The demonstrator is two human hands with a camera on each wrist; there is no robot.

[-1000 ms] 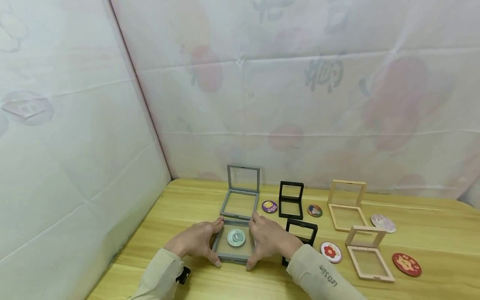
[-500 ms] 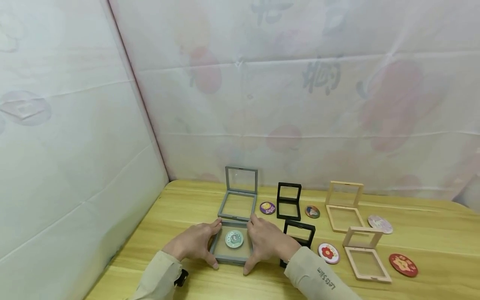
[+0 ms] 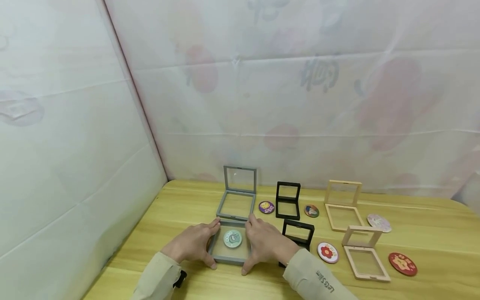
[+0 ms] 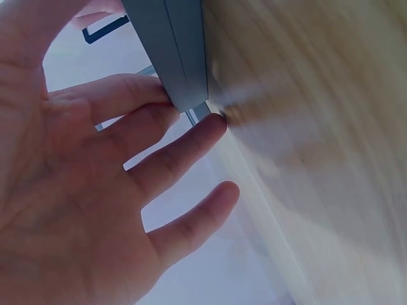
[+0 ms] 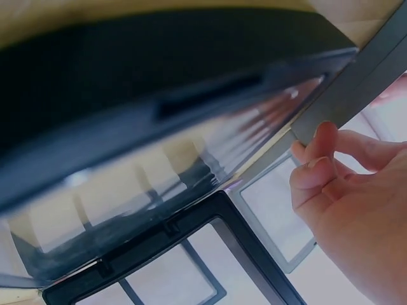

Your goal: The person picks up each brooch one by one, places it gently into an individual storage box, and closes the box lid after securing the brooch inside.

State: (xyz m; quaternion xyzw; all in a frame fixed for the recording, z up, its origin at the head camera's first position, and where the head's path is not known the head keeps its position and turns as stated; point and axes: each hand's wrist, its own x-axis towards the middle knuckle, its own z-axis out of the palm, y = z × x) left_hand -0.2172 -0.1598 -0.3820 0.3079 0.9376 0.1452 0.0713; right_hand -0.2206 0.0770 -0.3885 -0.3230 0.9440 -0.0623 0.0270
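A grey square display frame [image 3: 229, 261] lies closed on the table, with a round mint-green badge [image 3: 232, 238] showing under its clear window. My left hand [image 3: 193, 241] grips its left side, thumb at the near corner and fingertips at the far one. On the opposite side, my right hand [image 3: 264, 239] holds it the same way. In the left wrist view, two fingertips meet the frame's grey edge [image 4: 172, 51] while the other fingers extend past it. The right wrist view shows curled fingers beside the grey edge [image 5: 369, 76], partly behind a black frame [image 5: 159, 95].
Behind stands an open grey frame [image 3: 236, 216] near a purple badge [image 3: 266, 207]. To the right are open black frames [image 3: 287, 218], open beige frames [image 3: 369, 277] and several badges, including a red-flower badge [image 3: 328, 252] and a red badge [image 3: 403, 263]. Fabric walls [image 3: 240, 104] border the wooden table [image 3: 180, 196].
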